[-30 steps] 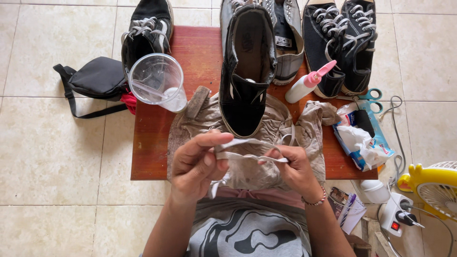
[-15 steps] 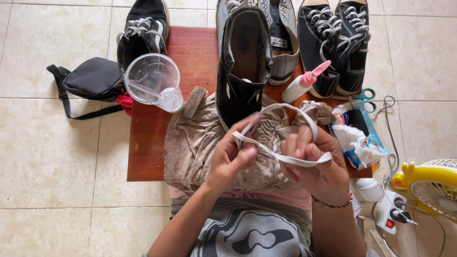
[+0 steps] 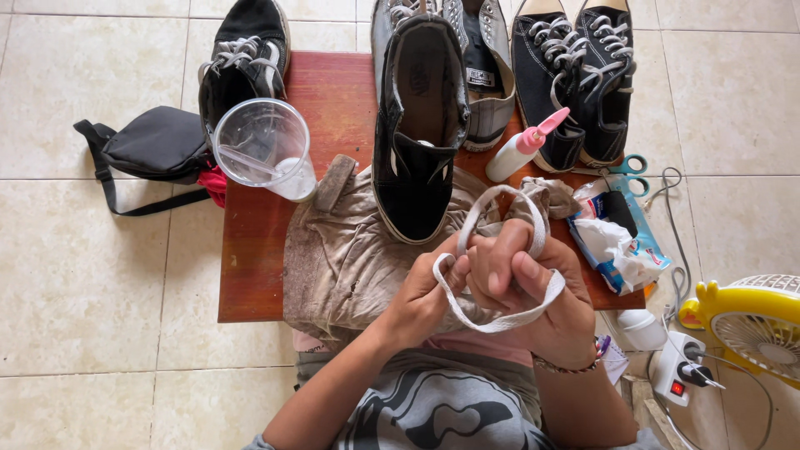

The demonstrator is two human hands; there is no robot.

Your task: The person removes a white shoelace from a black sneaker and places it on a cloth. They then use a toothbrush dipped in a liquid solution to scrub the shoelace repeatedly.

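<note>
White lace (image 3: 500,321), looped, held up over the cloth.

Flat woven lace, off-white, a bit grubby. One loop arcs high from the fingers toward the black shoe's heel and comes down on the right side by the knuckles. A second band runs under the right hand (image 3: 533,292), slack, sagging in a shallow curve from the left hand (image 3: 421,304) across to the right wrist side. Left thumb and fingers pinch one strand near its bend; right fingers are curled round the strands where they bunch. Lace ends not visible. No twist seen in the lower band; it lies flat-faced.
</note>
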